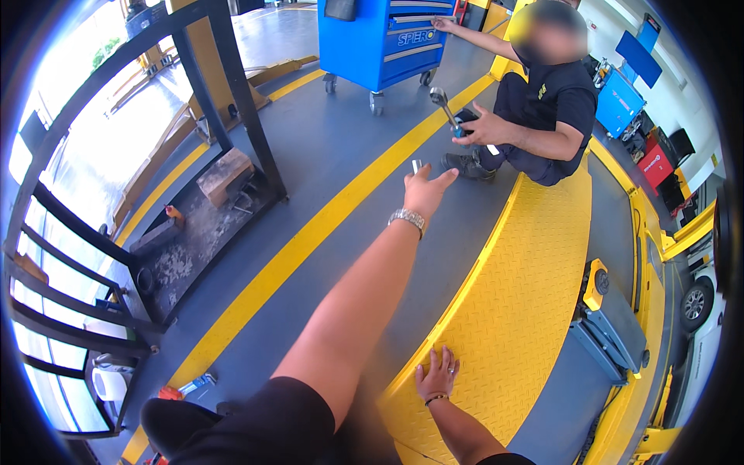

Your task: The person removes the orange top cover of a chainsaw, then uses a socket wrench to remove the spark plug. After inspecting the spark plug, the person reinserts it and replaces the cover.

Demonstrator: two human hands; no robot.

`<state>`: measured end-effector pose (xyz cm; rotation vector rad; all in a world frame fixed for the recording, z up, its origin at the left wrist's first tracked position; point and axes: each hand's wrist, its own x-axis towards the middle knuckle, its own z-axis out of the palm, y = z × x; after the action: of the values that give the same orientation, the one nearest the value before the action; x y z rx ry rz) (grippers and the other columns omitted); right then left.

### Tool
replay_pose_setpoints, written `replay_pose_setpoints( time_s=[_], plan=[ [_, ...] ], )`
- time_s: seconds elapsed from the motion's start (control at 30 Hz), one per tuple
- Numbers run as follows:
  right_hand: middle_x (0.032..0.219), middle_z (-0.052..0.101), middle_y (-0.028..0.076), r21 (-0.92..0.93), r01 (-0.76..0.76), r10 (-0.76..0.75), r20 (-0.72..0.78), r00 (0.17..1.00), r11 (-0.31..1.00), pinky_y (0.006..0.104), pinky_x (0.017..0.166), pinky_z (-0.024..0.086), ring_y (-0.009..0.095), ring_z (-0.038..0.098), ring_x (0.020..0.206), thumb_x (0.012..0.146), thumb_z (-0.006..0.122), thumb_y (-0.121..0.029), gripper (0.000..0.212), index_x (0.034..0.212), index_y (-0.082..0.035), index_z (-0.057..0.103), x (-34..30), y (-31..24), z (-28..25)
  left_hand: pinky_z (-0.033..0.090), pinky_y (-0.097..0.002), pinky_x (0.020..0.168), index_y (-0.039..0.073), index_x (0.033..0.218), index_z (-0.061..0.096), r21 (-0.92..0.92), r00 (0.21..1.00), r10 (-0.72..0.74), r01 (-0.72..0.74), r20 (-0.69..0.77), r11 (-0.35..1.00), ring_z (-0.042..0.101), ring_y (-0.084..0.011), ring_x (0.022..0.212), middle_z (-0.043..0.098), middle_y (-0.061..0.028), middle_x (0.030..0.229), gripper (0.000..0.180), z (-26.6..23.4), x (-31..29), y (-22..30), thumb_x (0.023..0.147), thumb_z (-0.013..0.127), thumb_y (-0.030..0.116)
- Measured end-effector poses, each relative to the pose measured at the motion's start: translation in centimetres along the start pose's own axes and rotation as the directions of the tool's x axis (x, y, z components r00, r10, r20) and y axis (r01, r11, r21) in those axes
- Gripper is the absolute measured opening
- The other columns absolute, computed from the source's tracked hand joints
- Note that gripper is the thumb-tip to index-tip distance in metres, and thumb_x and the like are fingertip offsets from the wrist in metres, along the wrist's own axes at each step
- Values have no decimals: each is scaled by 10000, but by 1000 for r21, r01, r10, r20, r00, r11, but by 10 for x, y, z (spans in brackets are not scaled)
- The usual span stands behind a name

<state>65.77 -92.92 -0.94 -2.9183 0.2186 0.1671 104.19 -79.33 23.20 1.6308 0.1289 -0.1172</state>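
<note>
My left hand (pixel 425 192), with a metal watch at the wrist, reaches far forward above the grey floor. Its fingers are closed on a small shiny metal socket (pixel 417 165), whose end sticks out past them. My right hand (pixel 439 377) lies with fingers spread on the yellow tread-plate ramp (pixel 504 287) and holds nothing. Just beyond my left hand, a crouching person's hand (pixel 487 126) holds a ratchet wrench (pixel 443 105), head up. That person's other hand (pixel 443 24) touches the blue tool cabinet (pixel 356 48).
A black metal frame cart (pixel 256 116) stands at the left, with a wooden block (pixel 225 176) on its base. An orange-and-blue tool (pixel 190 385) lies low at the left. Blue-grey lift parts (pixel 616 333) lie right of the ramp. A yellow stripe (pixel 310 232) crosses the floor.
</note>
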Motion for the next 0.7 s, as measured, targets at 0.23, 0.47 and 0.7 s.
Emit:
replay_pose_setpoints(
  time_s=[0.23,0.47,0.7],
  plan=[
    [1610,306,179,16,-2,2,-4,1000,1000,607,1242,112,353,226,1520,954,548,-473,623,1476,-137,497,0,-1,4,514,-394,996,-94,1406,484,265,978,171,-134,-121,955,599,-375,1246,501,-315,1341,1086,39,67,12,693,865,631],
    [1599,329,176,19,13,-12,-47,999,1000,613,1234,128,362,253,1509,941,565,-463,611,1444,-119,533,1,0,5,493,-374,1010,-2,1382,561,147,863,396,-368,-313,918,611,-303,1251,596,-209,1376,544,63,88,16,903,664,233],
    [1596,338,177,58,0,3,-49,999,998,618,1231,127,355,268,1505,941,547,-471,619,1452,-121,533,-1,5,3,478,-371,1043,54,1465,534,-66,876,407,-436,-260,897,577,-292,1295,536,-170,1463,557,54,55,60,908,536,51]
  ],
)
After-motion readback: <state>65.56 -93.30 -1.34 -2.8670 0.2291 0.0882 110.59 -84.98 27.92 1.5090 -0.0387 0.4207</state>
